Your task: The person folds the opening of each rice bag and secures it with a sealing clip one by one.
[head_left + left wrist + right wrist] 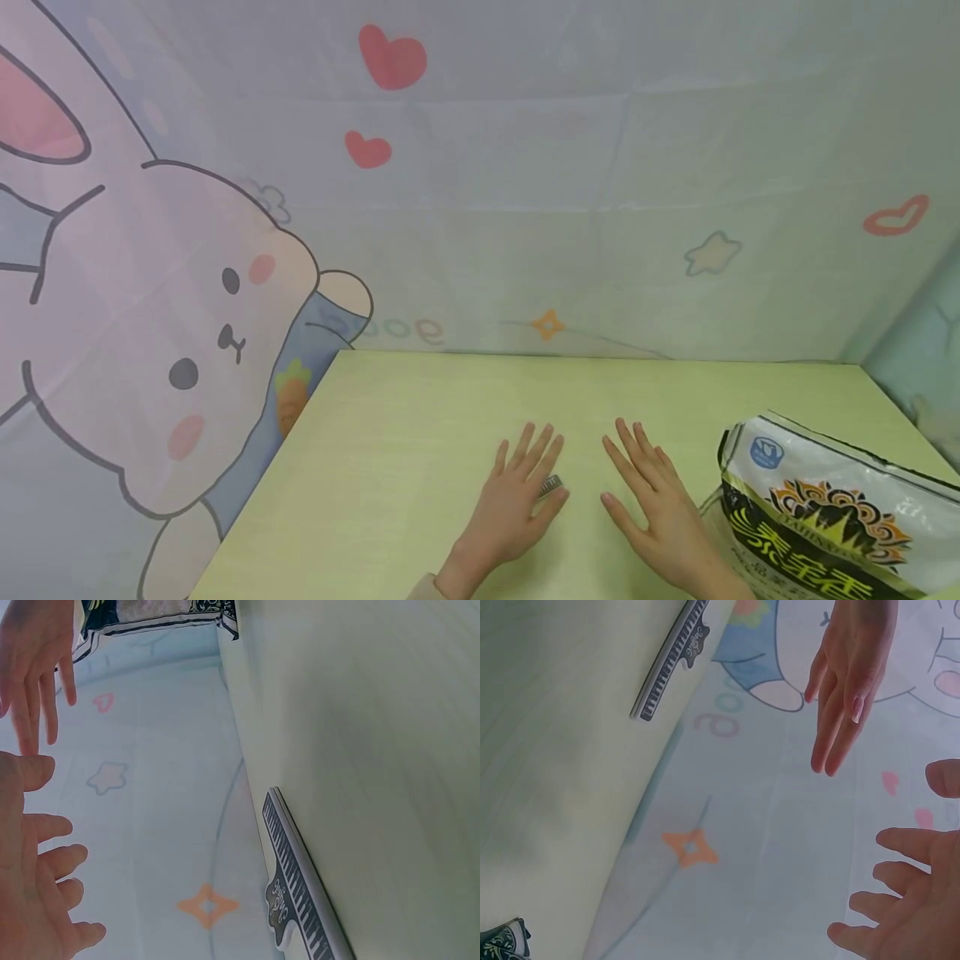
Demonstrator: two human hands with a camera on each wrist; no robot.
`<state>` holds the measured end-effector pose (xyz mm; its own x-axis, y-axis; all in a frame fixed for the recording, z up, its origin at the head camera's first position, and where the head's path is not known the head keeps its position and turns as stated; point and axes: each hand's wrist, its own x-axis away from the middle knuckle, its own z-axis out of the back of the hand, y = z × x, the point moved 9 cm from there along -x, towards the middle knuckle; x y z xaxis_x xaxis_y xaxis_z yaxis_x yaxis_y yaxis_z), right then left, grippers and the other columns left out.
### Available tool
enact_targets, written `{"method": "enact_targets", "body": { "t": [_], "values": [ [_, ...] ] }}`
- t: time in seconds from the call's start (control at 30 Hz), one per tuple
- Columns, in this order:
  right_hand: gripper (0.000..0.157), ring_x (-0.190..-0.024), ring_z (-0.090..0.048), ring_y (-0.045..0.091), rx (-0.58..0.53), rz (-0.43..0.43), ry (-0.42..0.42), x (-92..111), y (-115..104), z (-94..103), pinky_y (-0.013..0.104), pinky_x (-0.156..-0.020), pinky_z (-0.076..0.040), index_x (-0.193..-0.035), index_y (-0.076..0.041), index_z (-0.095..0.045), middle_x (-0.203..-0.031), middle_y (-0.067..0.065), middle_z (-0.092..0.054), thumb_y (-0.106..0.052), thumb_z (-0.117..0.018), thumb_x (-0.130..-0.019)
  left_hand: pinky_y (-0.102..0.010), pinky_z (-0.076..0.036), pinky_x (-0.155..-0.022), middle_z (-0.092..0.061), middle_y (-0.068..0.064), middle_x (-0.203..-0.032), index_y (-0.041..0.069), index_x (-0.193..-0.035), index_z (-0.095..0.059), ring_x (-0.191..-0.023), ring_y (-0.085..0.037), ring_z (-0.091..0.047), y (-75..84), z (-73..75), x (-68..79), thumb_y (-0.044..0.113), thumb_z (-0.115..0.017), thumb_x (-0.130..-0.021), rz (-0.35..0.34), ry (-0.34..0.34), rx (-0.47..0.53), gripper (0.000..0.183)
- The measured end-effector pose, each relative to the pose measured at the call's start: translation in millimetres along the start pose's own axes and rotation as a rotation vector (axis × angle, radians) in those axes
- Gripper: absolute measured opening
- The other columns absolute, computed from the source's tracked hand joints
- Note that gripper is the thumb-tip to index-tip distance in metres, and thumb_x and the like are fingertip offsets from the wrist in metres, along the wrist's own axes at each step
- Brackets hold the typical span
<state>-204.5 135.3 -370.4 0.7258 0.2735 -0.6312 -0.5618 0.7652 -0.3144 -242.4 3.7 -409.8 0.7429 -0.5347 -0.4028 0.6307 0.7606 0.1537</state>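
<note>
My left hand [517, 504] is held over the pale green table with its fingers spread. Under its thumb side lies a long, narrow, ruler-like strip [551, 485] with a piano-key pattern, mostly hidden by the hand in the head view. From the left wrist, the strip [304, 889] shows a grey edge and a dark, shaped label with white script; the right wrist view also has the strip [671, 667], flat on the table. To its right, my right hand [660, 512] has straight, parted fingers. Neither hand holds anything, and they are apart from each other.
A large white, black and yellow printed bag [832, 508] stands at the table's right side, close to my right forearm. Behind the table [420, 417] hangs a cloth backdrop [525, 208] with a rabbit, hearts and stars; it also runs along the left side.
</note>
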Motion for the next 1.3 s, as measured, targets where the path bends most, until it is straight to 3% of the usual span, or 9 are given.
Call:
{"method": "enact_targets", "body": {
  "t": [0.2, 0.43, 0.73, 1.1, 1.3],
  "values": [
    [0.066, -0.139, -0.01, 0.017, -0.006, 0.009, -0.001, 0, 0, 0.2, 0.016, -0.109, 0.005, -0.139, -0.015, -0.033, -0.148, 0.005, -0.023, -0.022, -0.064, -0.081, -0.054, -0.023, -0.104, -0.017, 0.0, -0.15, 0.019, -0.143, -0.019, -0.138, -0.026, -0.016, -0.6, 0.5, -0.9, 0.042, -0.034, -0.094, 0.003, 0.001, -0.004, 0.057],
    [0.066, -0.14, -0.006, 0.016, -0.01, -0.013, -0.052, 2, 3, -3.1, 0.017, -0.109, 0.007, -0.14, -0.016, -0.03, -0.15, 0.004, -0.019, -0.022, -0.062, -0.083, -0.054, -0.023, -0.105, -0.017, 0.001, -0.15, 0.019, -0.143, -0.019, -0.138, -0.025, -0.014, -0.2, 2.0, -1.0, 0.045, -0.03, -0.095, 0.009, -0.007, 0.009, 0.056],
    [0.066, -0.14, -0.008, 0.018, -0.002, 0.006, -0.051, 3, 2, -0.8, 0.017, -0.11, 0.006, -0.14, -0.015, -0.03, -0.15, 0.006, -0.019, -0.022, -0.062, -0.083, -0.055, -0.024, -0.104, -0.019, -0.001, -0.149, 0.02, -0.144, -0.015, -0.138, -0.025, -0.014, -0.7, 1.1, -1.3, 0.045, -0.028, -0.095, 0.002, 0.0, 0.003, 0.057],
    [0.064, -0.139, -0.013, 0.017, 0.005, 0.037, 0.045, 1, 2, 12.1, 0.018, -0.111, 0.003, -0.137, -0.013, -0.036, -0.148, 0.005, -0.025, -0.025, -0.064, -0.081, -0.052, -0.021, -0.106, -0.014, 0.002, -0.15, 0.019, -0.144, -0.015, -0.139, -0.023, -0.011, 7.0, -7.2, -8.3, 0.046, -0.027, -0.095, -0.015, -0.027, 0.039, 0.057],
    [0.061, -0.138, -0.016, 0.018, 0.027, 0.03, 0.077, 3, 6, 19.8, 0.019, -0.112, 0.001, -0.136, -0.013, -0.037, -0.147, 0.006, -0.027, -0.032, -0.061, -0.083, -0.05, -0.023, -0.107, -0.017, 0.001, -0.149, 0.02, -0.144, -0.011, -0.139, -0.022, -0.012, 14.2, -9.7, -12.7, 0.04, -0.034, -0.094, -0.036, -0.021, 0.063, 0.058]
  ]
}}
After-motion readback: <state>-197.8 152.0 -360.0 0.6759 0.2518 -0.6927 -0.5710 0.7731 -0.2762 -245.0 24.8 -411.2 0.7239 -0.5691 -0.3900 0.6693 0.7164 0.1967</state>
